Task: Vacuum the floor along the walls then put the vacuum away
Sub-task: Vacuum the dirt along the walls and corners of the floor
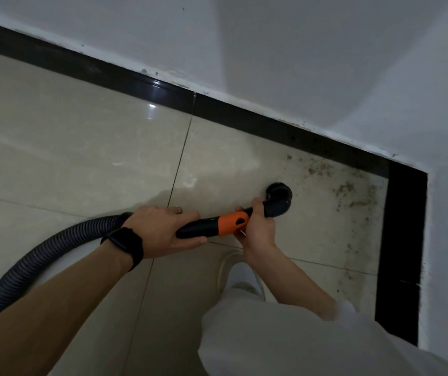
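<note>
Fingers (pixel 190 214) of the left hand (pixel 157 229) wrap the black vacuum handle (pixel 198 229), while the right hand (pixel 258 226) grips it between orange collar (pixel 231 222) and round brush nozzle (pixel 278 198).

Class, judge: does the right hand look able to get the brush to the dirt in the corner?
Likely yes: the right hand holds the brush; only bare floor separates it from the dirt.

Glossy floor tiles (pixel 82 137), ribbed, seemingly plastic hose (pixel 27 264)
</note>
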